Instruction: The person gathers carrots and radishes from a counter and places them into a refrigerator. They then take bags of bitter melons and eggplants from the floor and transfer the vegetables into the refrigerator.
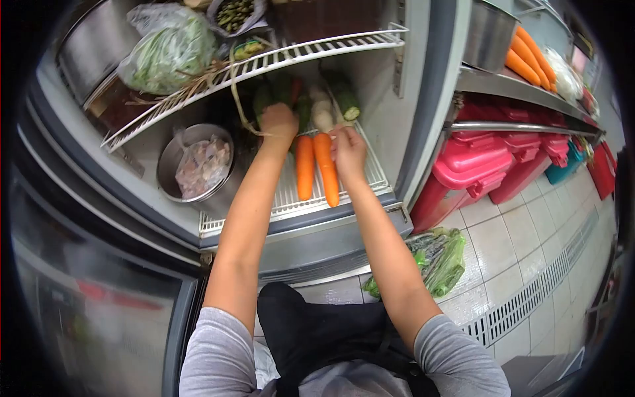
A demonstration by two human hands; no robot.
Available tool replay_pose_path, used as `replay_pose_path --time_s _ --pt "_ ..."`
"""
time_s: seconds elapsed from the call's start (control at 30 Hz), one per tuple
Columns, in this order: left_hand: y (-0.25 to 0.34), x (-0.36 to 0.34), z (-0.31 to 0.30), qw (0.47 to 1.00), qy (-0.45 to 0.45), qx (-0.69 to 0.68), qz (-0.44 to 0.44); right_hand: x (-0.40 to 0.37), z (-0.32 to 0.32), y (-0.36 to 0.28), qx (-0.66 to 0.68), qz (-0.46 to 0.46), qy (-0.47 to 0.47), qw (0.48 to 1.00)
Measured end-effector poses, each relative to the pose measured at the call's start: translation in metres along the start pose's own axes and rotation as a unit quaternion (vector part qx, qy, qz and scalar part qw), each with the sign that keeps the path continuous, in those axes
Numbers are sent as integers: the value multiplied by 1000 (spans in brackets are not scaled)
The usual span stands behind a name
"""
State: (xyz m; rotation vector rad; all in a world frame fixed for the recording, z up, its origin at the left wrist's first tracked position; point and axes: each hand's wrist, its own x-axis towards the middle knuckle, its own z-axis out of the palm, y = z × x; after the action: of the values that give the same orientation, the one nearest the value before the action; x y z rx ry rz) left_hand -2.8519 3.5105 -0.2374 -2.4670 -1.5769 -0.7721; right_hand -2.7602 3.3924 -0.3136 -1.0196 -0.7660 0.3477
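Observation:
Two orange carrots, one on the left [305, 169] and one on the right [327, 171], lie side by side on the lower white wire shelf [284, 206] of an open fridge. My left hand [279, 124] reaches in among dark green vegetables [263, 99] behind the left carrot; its fingers are hidden. Beside the thick end of the right carrot is my right hand [348, 151], fingers bent inward and closed, and I cannot tell what they hold. White radishes [322, 111] lie just past it, with a green cucumber-like vegetable [347, 104] to their right.
A metal pot [228, 188] with bagged meat stands left on the lower shelf. Overhead, the upper wire rack [264, 61] carries bagged greens [169, 53]; a loose strand [237, 99] hangs down. Right are pink bins [473, 162] and a counter with carrots [529, 59]. Bagged greens [440, 261] lie on the floor.

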Motion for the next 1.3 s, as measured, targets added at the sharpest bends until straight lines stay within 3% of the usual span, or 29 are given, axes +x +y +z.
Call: replay_pose_path --time_s 0.03,0.13,0.17,0.23,0.27,0.33,0.4,0.43,0.47,0.5,0.53,0.57,0.63,0.7,0.77,0.83,0.9,1.03,1.1,1.17,1.2,1.23,1.3 --pt "2 -4 -9 999 -4 -23 23 3 -1 2 87 63 -6 994" --pt "-5 -13 -8 979 -90 -180 45 2 7 -6 52 82 16 995" --pt "5 -44 -31 971 -55 -231 37 1 6 -5 54 84 5 995" --pt "7 -103 -66 955 165 -193 152 2 2 -6 -20 66 5 998" --pt "6 -126 -89 946 225 -173 155 3 0 -6 -36 78 -6 996" --pt "-16 -159 -114 928 325 -153 97 2 1 -7 -16 73 -16 997" --pt "-57 -173 -108 883 424 -199 -33 1 4 -7 9 52 -13 999" --pt "-78 -178 -106 848 397 -301 -179 -1 5 -11 12 53 -17 998" --pt "-109 -177 -100 781 381 -431 -242 -4 7 -20 -31 -29 21 999" --pt "-127 -180 -110 719 278 -561 -301 -9 9 -29 -73 -111 61 989" --pt "-139 -179 -111 704 228 -593 -318 -14 9 -38 -177 -179 76 965" --pt "-147 -175 -110 685 179 -624 -331 -19 17 -44 -169 -186 77 965" --pt "-159 -169 -109 689 144 -643 -300 -32 49 -56 -104 -223 -59 968" --pt "-159 -166 -110 673 144 -675 -267 -47 86 -90 -129 -74 -175 973" --pt "-154 -165 -111 652 123 -695 -277 -49 125 -76 -217 24 -219 951" --pt "-150 -169 -106 640 109 -717 -255 -45 146 -74 -187 277 -326 884" --pt "-143 -175 -109 633 72 -730 -247 -37 148 -69 -161 281 -320 890" --pt "-143 -175 -117 660 40 -670 -337 -29 154 -55 -108 278 -274 914" --pt "-160 -177 -121 671 -26 -663 -333 -18 154 -40 68 387 -318 863" --pt "-155 -175 -131 683 8 -633 -365 -17 154 -42 88 415 -319 847" --pt "-164 -170 -127 713 9 -601 -361 -14 153 -41 86 415 -332 842" --pt "-165 -165 -125 713 22 -597 -367 -14 151 -37 82 420 -343 836" --pt "-184 -152 -110 659 24 -675 -330 -19 148 -38 104 426 -348 829"
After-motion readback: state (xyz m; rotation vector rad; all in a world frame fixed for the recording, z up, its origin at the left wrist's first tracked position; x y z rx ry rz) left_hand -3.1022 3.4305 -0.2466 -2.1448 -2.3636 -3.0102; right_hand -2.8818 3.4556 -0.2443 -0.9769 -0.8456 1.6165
